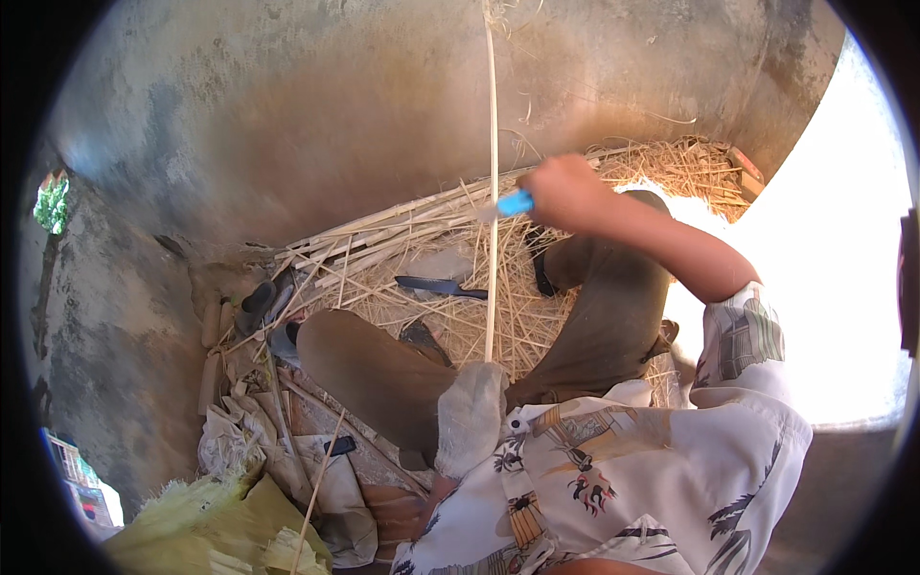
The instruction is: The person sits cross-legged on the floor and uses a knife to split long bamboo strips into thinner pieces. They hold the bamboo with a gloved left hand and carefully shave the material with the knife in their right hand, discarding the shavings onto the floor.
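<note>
A long, thin, pale strip [493, 144], which looks like split bamboo, stands nearly upright in front of me. Its lower end meets my left hand [472, 412], which is wrapped in a whitish cloth or glove and closed on it; the fingers are hidden under the covering. My right hand [565, 192], slightly blurred, grips a knife [515, 203] by its blue handle. The knife's smeared blade lies at the strip, but whether it touches cannot be told. On the ground between my bent legs lies a dark-bladed knife [439, 286] with a black handle.
Pale shavings [537, 335] and loose strips [383, 230] cover the ground along the concrete wall [287, 115]. Fine curls [690, 172] pile up at the right. Shoes [257, 307], a small dark object [339, 446] and a yellowish sack [220, 527] lie at the left.
</note>
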### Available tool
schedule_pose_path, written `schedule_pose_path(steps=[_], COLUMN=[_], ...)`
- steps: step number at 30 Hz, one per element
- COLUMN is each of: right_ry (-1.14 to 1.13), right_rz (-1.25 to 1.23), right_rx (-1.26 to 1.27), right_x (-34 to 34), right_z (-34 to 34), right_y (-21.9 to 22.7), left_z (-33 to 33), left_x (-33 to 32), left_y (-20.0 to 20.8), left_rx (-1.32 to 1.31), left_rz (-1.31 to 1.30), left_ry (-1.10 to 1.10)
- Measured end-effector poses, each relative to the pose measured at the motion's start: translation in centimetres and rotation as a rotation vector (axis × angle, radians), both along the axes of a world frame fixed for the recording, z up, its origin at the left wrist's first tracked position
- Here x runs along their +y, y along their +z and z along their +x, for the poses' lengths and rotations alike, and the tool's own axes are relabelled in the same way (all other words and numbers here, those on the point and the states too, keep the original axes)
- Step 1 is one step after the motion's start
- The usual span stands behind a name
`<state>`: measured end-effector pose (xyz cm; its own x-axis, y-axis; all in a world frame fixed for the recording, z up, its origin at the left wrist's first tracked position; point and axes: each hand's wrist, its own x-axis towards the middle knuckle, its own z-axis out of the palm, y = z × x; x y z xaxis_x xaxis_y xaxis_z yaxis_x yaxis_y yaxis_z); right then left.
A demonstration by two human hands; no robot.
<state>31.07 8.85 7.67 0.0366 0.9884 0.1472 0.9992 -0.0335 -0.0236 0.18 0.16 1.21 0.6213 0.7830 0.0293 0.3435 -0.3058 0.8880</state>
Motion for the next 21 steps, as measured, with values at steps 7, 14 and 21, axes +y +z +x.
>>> schedule_pose_path(steps=[7, 14, 21], right_ry=[-0.032, -0.502, -0.658], right_rz=[0.160, 0.312, 0.435], right_rx=[0.062, 0.176, 0.294], right_x=[0.1, 6.9, 8.1], right_z=[-0.5, 9.3, 13.8], right_y=[2.1, 7.9, 8.5], left_z=[-0.9, -1.0, -0.3], left_x=[-0.4, -0.9, -0.6], left_y=[-0.8, -1.2, -1.6], left_rx=[0.058, 0.068, 0.045], left_rz=[0.148, 0.197, 0.211], left_ry=[0.011, -0.066, -0.089])
